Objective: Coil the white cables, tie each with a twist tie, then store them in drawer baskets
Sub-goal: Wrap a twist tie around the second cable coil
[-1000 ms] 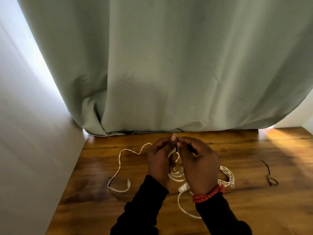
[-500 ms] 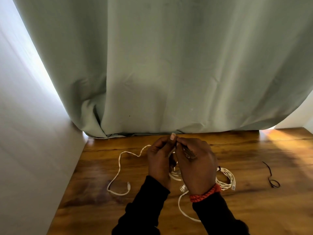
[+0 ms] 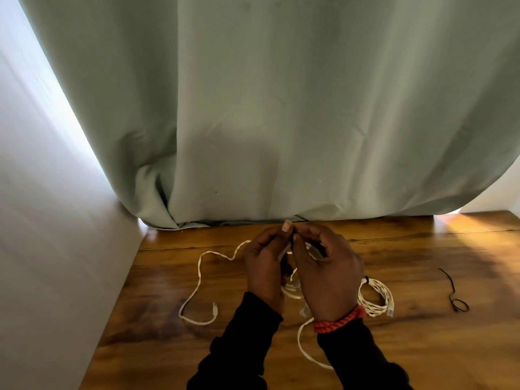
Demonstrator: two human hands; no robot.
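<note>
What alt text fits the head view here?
Two hands, left hand and right hand, pinch a dark twist tie around a white cable over a wooden table. A tied coil and spare tie lie right.

I see a glossy varnished wood table (image 3: pixel 422 347), matt sage cloth curtain (image 3: pixel 281 108), white cables (image 3: pixel 377 298) with a twisted braided look, matt black sleeves (image 3: pixel 244 342), red woven cord bracelet (image 3: pixel 337 322).
</note>
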